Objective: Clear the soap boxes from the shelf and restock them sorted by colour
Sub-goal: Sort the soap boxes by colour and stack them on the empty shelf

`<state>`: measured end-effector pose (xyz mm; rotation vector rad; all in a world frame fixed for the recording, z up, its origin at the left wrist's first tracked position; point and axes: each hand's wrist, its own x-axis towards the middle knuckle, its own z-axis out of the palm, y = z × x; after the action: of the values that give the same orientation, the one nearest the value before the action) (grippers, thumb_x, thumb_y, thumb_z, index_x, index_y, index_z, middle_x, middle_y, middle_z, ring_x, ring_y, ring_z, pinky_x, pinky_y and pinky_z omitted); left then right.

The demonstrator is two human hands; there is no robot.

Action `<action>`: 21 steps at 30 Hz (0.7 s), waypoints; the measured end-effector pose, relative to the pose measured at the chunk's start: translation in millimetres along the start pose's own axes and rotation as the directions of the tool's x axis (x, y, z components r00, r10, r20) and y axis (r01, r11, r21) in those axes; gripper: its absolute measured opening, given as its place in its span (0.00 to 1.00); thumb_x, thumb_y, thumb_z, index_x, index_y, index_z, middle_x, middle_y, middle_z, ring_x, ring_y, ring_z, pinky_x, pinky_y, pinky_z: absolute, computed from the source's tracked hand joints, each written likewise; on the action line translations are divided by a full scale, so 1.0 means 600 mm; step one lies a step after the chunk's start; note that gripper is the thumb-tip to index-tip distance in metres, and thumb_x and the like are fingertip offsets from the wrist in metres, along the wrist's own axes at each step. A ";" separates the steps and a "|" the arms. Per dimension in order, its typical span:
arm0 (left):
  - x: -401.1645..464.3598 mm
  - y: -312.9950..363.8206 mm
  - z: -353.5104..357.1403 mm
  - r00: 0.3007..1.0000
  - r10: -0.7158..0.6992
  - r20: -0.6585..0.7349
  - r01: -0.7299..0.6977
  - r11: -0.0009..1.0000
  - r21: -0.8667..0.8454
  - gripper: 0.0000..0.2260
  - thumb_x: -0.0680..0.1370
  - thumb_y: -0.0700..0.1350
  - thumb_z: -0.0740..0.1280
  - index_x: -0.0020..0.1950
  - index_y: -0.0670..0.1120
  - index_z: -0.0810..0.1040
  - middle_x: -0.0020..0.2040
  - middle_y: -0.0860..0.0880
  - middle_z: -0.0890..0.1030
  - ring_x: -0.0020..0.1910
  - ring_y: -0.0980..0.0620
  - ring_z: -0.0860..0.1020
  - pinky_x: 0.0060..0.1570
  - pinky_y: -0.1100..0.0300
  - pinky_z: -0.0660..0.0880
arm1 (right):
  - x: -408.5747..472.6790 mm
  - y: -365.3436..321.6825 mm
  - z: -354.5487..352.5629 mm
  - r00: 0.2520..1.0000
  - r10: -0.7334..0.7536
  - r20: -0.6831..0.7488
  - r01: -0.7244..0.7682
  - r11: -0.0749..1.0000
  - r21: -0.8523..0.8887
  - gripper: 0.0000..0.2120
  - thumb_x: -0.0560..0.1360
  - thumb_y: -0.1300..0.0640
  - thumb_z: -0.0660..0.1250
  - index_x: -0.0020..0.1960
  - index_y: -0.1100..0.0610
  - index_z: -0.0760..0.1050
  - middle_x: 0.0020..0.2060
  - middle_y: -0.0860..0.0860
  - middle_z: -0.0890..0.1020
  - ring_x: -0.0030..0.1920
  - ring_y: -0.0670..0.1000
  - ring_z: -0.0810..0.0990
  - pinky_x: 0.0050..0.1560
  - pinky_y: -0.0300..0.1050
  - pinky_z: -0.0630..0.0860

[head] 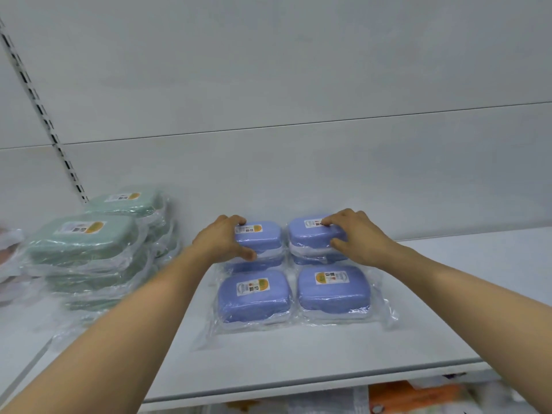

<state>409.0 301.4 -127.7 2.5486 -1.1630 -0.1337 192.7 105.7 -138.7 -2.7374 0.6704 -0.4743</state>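
Observation:
Blue soap boxes in clear wrap stand on the white shelf (298,354). Two lie in front: front-left blue box (254,295) and front-right blue box (333,289). Behind them are two short stacks. My left hand (222,239) grips the top box of the back-left stack (264,239), fingers over its far edge, thumb on its front. My right hand (358,234) grips the top box of the back-right stack (310,234) the same way. Stacks of green soap boxes (83,237) fill the shelf's left part.
The white back panel (298,162) rises right behind the blue boxes. A slotted upright (44,115) runs at the left. Pale wrapped goods (9,252) lie at the far left edge. Orange packaging (418,395) shows on the level below the shelf's front edge.

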 end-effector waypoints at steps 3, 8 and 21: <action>-0.010 -0.003 0.004 1.000 0.008 -0.012 -0.007 0.998 0.067 0.40 0.69 0.60 0.75 0.76 0.52 0.62 0.72 0.49 0.67 0.67 0.46 0.70 0.65 0.49 0.68 | -0.001 -0.004 -0.006 0.999 0.009 0.031 -0.008 0.998 -0.058 0.22 0.78 0.55 0.63 0.71 0.49 0.67 0.68 0.51 0.69 0.67 0.54 0.64 0.64 0.50 0.69; -0.082 0.037 0.006 0.950 0.113 -0.291 -0.073 0.987 0.145 0.35 0.74 0.63 0.68 0.77 0.51 0.62 0.75 0.49 0.65 0.75 0.46 0.59 0.70 0.49 0.59 | -0.039 -0.029 -0.023 0.999 -0.043 -0.001 0.043 0.988 -0.149 0.26 0.77 0.51 0.64 0.74 0.49 0.64 0.75 0.51 0.61 0.74 0.54 0.56 0.67 0.50 0.64; -0.454 0.196 0.194 0.839 0.257 -0.480 -0.278 0.960 0.027 0.31 0.74 0.62 0.60 0.73 0.48 0.67 0.63 0.49 0.76 0.61 0.48 0.74 0.57 0.53 0.72 | -0.418 -0.017 0.014 0.925 -0.309 -0.221 0.296 0.951 -0.089 0.22 0.73 0.49 0.59 0.65 0.54 0.74 0.60 0.51 0.78 0.58 0.53 0.76 0.51 0.49 0.76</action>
<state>119.1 402.9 -211.9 2.1625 -1.2668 0.5101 -10.2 238.0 -204.4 -2.8759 0.3100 -0.8707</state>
